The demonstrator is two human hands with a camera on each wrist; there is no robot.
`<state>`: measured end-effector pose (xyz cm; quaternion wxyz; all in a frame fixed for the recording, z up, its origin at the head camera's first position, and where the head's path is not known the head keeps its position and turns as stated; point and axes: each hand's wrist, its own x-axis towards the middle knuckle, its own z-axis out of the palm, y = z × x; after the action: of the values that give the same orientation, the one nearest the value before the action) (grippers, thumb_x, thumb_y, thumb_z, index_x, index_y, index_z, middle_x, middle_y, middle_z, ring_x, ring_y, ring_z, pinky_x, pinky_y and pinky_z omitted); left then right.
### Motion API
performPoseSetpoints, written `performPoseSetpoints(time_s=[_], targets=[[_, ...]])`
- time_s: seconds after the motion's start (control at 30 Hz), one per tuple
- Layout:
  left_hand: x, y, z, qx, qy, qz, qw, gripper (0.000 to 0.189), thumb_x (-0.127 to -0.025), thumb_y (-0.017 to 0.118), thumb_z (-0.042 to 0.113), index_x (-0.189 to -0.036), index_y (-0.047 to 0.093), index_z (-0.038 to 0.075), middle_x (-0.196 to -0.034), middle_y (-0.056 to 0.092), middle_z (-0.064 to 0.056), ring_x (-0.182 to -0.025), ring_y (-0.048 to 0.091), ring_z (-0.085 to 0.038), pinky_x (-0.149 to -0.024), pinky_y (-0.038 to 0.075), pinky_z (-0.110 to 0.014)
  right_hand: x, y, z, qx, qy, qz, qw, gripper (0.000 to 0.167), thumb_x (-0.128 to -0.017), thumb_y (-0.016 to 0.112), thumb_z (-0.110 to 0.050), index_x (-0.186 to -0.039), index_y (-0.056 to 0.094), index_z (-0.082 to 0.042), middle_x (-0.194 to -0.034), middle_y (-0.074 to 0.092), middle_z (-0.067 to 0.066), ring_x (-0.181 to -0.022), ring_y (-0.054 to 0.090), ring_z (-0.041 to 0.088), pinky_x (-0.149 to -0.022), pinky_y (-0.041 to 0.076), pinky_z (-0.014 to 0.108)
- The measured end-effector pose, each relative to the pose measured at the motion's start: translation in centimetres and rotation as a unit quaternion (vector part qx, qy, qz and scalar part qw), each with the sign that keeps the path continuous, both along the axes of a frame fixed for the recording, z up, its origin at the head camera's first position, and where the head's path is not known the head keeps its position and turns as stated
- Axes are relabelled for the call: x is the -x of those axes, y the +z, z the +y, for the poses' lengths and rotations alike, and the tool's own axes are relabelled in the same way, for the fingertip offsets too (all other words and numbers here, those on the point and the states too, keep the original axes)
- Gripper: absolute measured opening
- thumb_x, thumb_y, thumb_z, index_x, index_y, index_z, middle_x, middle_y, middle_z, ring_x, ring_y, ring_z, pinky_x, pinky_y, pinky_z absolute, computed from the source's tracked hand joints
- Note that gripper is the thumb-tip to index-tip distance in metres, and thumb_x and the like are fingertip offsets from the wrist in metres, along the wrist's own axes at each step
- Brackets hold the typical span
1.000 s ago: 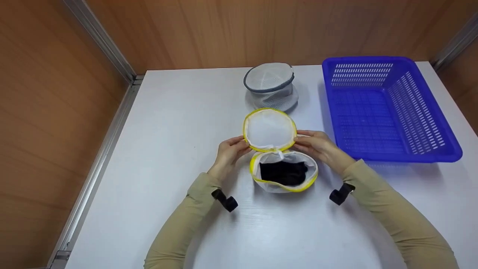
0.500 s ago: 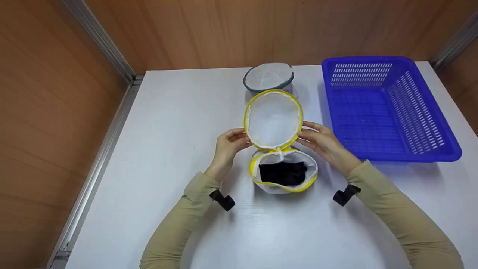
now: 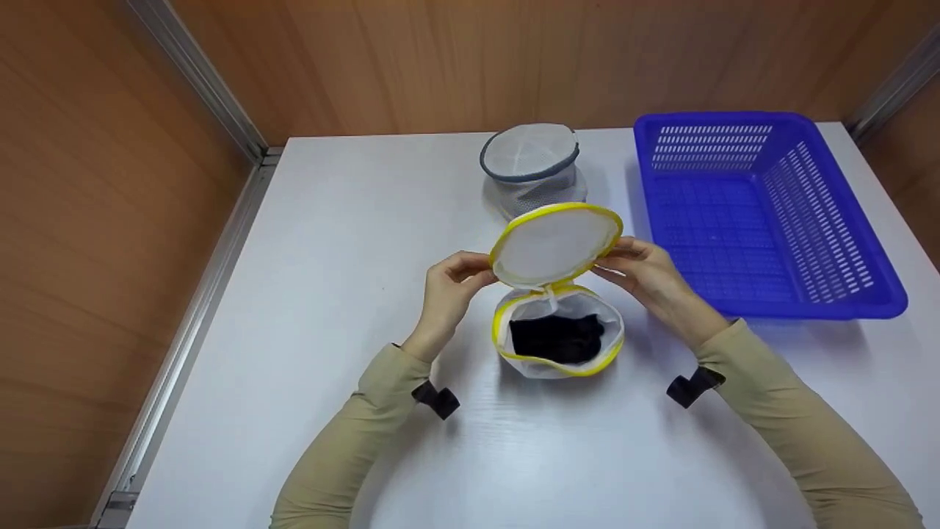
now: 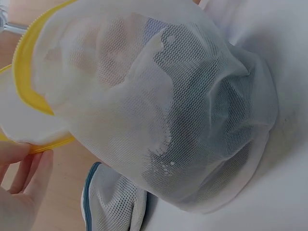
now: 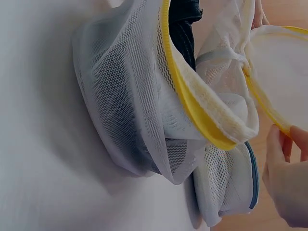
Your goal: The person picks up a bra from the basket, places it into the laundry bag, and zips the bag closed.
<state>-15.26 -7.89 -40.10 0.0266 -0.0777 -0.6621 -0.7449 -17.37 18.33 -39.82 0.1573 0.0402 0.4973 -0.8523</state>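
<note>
A white mesh laundry bag (image 3: 525,367) with a yellow zipper edge stands on the table, its mouth facing up. Inside lies a dark folded cloth (image 3: 557,339), which also shows through the mesh in the left wrist view. The bag's round lid (image 3: 557,246) is raised behind the mouth, tilted with its right side higher. My left hand (image 3: 452,294) pinches the lid's left rim between thumb and fingers. On the opposite side my right hand (image 3: 653,283) pinches the right rim; its fingertips (image 5: 276,139) show at the yellow edge in the right wrist view.
Behind the lid stands a second mesh bag (image 3: 532,184) with a grey-blue rim, partly covered by it. A blue plastic basket (image 3: 778,308) sits at the right. Wooden panels (image 3: 514,66) border the table (image 3: 330,220) at the back and left.
The lid first rose upright, then tipped back and slanted up to the right. My right hand has moved right and slightly up with its rim; the bag body stays put.
</note>
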Motion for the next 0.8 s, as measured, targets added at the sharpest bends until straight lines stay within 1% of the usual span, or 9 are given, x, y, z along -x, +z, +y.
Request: performPoseSetpoints(time_s=[0.1, 0.23, 0.27, 0.37, 0.47, 0.5, 0.57, 0.7, 0.8], targets=[[-0.3, 0.2, -0.1, 0.03, 0.002, 0.027, 0.9992, 0.015, -0.075, 0.066, -0.002, -0.088, 0.063, -0.009, -0.085, 0.064, -0.011, -0.08, 0.061, -0.015, -0.075, 0.05, -0.032, -0.1, -0.1, 0.3, -0.007, 0.008, 0.026, 0.9996, 0.025, -0.08, 0.053, 0.014, -0.079, 0.066, -0.007, -0.08, 0.066, 0.004, -0.082, 0.062, 0.015, -0.084, 0.047, 0.029], [-0.9, 1.0, -0.1, 0.05, -0.007, 0.056, 0.9972, 0.012, -0.076, 0.063, -0.005, -0.087, 0.063, -0.01, -0.085, 0.063, -0.013, -0.082, 0.061, -0.016, -0.077, 0.05, -0.031, -0.2, -0.4, 0.5, -0.004, 0.006, 0.051, 0.9987, 0.015, -0.073, 0.065, 0.009, -0.081, 0.064, -0.004, -0.084, 0.066, 0.008, -0.085, 0.062, 0.018, -0.082, 0.048, 0.03], [-1.1, 1.3, 0.0, 0.056, -0.009, 0.065, 0.9963, 0.011, -0.077, 0.062, -0.007, -0.087, 0.063, -0.011, -0.085, 0.062, -0.013, -0.082, 0.06, -0.017, -0.077, 0.05, -0.03, 0.0, -1.0, 0.9, 0.004, 0.01, 0.06, 0.9982, 0.015, -0.071, 0.067, 0.008, -0.082, 0.065, -0.002, -0.085, 0.066, 0.009, -0.085, 0.062, 0.018, -0.081, 0.049, 0.03], [-1.9, 2.3, 0.1, 0.073, -0.014, 0.097, 0.9925, 0.01, -0.077, 0.058, -0.012, -0.086, 0.062, -0.013, -0.084, 0.06, -0.014, -0.083, 0.059, -0.02, -0.078, 0.05, -0.029, -0.1, -1.0, 1.1, -0.062, 0.007, 0.083, 0.9946, 0.016, -0.067, 0.073, 0.001, -0.081, 0.066, -0.004, -0.085, 0.065, 0.005, -0.085, 0.06, 0.015, -0.079, 0.049, 0.026], [-2.6, 3.0, 0.2, 0.093, -0.017, 0.127, 0.9874, 0.01, -0.078, 0.055, -0.014, -0.084, 0.062, -0.013, -0.084, 0.059, -0.017, -0.083, 0.058, -0.023, -0.078, 0.05, -0.029, -0.3, -0.9, 1.4, -0.155, 0.008, 0.113, 0.9814, 0.013, -0.069, 0.074, -0.005, -0.081, 0.068, -0.008, -0.086, 0.064, 0.001, -0.086, 0.058, 0.014, -0.074, 0.05, 0.022], [-2.7, 3.0, 0.2, 0.094, -0.019, 0.136, 0.9861, 0.01, -0.078, 0.054, -0.015, -0.084, 0.062, -0.012, -0.084, 0.059, -0.018, -0.083, 0.058, -0.024, -0.078, 0.05, -0.029, -0.6, -0.3, 1.3, -0.19, 0.004, 0.115, 0.975, 0.012, -0.07, 0.074, -0.006, -0.08, 0.069, -0.009, -0.086, 0.064, -0.001, -0.086, 0.057, 0.014, -0.074, 0.049, 0.022], [-2.9, 2.9, 0.2, 0.102, -0.021, 0.154, 0.9826, 0.01, -0.078, 0.053, -0.015, -0.082, 0.062, -0.011, -0.084, 0.059, -0.018, -0.083, 0.058, -0.025, -0.078, 0.05, -0.029, -0.7, -0.1, 1.5, -0.208, 0.01, 0.126, 0.97, 0.009, -0.073, 0.071, -0.006, -0.081, 0.069, -0.009, -0.086, 0.065, -0.001, -0.088, 0.058, 0.015, -0.074, 0.049, 0.021], [-2.5, 1.5, -0.1, 0.112, -0.028, 0.187, 0.9756, 0.011, -0.079, 0.055, -0.013, -0.082, 0.063, -0.007, -0.085, 0.059, -0.016, -0.084, 0.058, -0.024, -0.078, 0.05, -0.029, -0.9, 0.2, 1.7, -0.222, 0.026, 0.14, 0.9646, 0.009, -0.074, 0.069, -0.002, -0.079, 0.069, -0.009, -0.087, 0.065, 0.0, -0.088, 0.059, 0.015, -0.077, 0.049, 0.023], [-2.2, 0.4, -0.4, 0.135, -0.03, 0.227, 0.9641, 0.009, -0.08, 0.057, -0.009, -0.082, 0.065, -0.004, -0.086, 0.06, -0.013, -0.084, 0.059, -0.022, -0.078, 0.05, -0.027, -1.0, 0.4, 1.8, -0.239, 0.038, 0.161, 0.9566, 0.007, -0.075, 0.068, -0.001, -0.079, 0.068, -0.007, -0.088, 0.065, 0.0, -0.087, 0.06, 0.015, -0.076, 0.05, 0.024]])
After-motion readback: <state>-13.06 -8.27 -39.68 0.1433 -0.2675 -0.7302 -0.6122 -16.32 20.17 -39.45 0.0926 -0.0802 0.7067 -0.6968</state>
